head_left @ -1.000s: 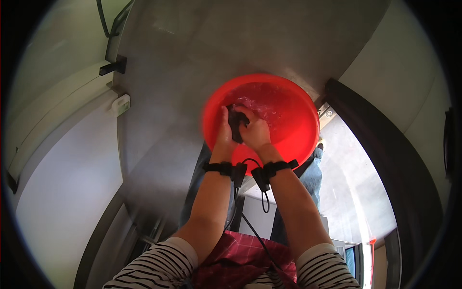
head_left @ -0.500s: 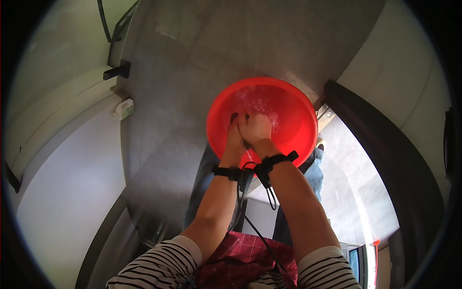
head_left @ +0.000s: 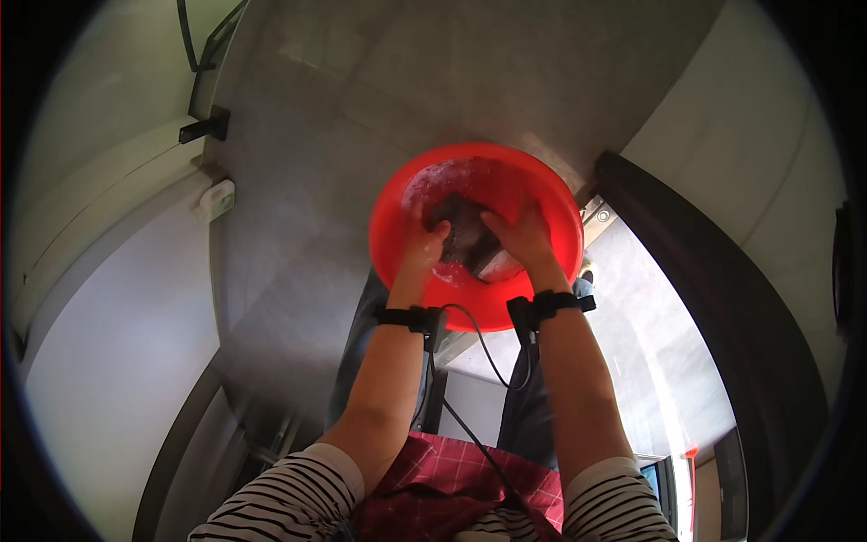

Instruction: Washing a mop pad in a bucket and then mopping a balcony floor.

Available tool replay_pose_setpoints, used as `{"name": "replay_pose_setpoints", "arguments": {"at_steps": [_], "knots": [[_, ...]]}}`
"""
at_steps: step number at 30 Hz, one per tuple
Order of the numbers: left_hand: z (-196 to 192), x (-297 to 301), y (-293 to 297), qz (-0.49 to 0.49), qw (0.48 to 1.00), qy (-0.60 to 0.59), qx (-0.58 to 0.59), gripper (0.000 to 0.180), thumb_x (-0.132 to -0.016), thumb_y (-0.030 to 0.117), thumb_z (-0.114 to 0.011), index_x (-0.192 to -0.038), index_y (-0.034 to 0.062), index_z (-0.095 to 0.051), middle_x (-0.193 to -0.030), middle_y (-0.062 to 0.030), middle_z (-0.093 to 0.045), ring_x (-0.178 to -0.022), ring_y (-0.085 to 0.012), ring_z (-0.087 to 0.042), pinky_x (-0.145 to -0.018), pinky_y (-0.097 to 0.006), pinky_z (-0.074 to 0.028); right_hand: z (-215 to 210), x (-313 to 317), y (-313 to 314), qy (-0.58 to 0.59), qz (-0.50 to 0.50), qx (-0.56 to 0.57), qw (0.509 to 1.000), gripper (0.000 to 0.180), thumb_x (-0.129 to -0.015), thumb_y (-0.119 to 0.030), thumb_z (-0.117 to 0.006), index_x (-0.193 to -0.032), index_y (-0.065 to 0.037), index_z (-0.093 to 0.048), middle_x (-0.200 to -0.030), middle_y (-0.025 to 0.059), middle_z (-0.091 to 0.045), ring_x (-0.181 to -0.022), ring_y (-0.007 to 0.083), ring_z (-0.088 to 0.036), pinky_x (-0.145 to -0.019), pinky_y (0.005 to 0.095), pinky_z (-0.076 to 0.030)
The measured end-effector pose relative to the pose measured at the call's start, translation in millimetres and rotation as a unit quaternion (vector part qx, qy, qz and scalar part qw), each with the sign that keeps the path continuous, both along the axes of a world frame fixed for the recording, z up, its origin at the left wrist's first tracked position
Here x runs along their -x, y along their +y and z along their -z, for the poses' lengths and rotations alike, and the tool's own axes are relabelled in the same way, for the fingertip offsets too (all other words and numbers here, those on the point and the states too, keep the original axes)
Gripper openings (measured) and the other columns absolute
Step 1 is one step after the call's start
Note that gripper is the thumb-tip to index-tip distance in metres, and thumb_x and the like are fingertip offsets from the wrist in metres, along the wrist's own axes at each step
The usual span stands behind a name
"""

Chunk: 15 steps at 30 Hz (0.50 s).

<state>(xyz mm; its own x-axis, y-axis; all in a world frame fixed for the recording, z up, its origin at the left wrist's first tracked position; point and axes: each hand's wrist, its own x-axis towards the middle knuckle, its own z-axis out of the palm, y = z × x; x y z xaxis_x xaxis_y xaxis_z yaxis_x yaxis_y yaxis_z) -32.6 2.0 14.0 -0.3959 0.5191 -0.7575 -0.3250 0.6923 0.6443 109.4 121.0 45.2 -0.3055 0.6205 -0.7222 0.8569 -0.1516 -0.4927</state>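
Note:
A dark, wet-looking cloth (head_left: 463, 224) lies spread inside a round red basin (head_left: 386, 194). My left hand (head_left: 423, 242) grips the cloth's left side, its thumb near the cloth's edge. On the other side, my right hand (head_left: 522, 233) has hold of the cloth, with the thumb stretched over its upper face. Some of the fingers of both hands are hidden. Whitish suds or wet streaks show on the basin's inner wall.
Black straps with cables circle both wrists, and one cable (head_left: 488, 348) loops between them. My legs are below the basin. A white panel (head_left: 117, 298) stands at left, a dark curved edge (head_left: 722, 298) at right. Grey floor (head_left: 361, 81) stretches beyond the basin.
My hands were pressed together over the basin, mostly hiding the dark cloth. Now they are apart, and the cloth lies spread between them.

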Motion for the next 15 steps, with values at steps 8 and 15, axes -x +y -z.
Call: {"name": "replay_pose_setpoints", "arguments": {"at_steps": [8,15], "knots": [[31.6,-16.0,-20.7,-0.032,0.994,0.108,0.002,0.063,-0.077,-0.001,-0.061,-0.132,0.0005,-0.031,-0.124,-0.0146,-0.048,-0.111,-0.0241,-0.050,-0.092,-0.033,-0.043,49.4,10.6,-17.0,0.062,-0.052,0.128,0.988,0.042,-0.079,-0.028,-0.054,-0.116,-0.009,-0.054,-0.110,0.0196,-0.059,-0.103,0.0332,-0.057,-0.086,0.0402,-0.046],[27.8,-5.8,-20.9,-0.285,0.919,-0.260,-0.076,0.057,-0.090,0.047,-0.047,-0.124,0.0009,-0.044,-0.118,-0.0126,-0.054,-0.105,-0.0234,-0.054,-0.091,-0.036,-0.043,-15.3,35.1,-31.4,0.004,-0.014,0.018,1.000,0.039,-0.072,-0.016,-0.059,-0.110,-0.009,-0.057,-0.098,0.0158,-0.063,-0.093,0.0321,-0.060,-0.080,0.0383,-0.048]]}}
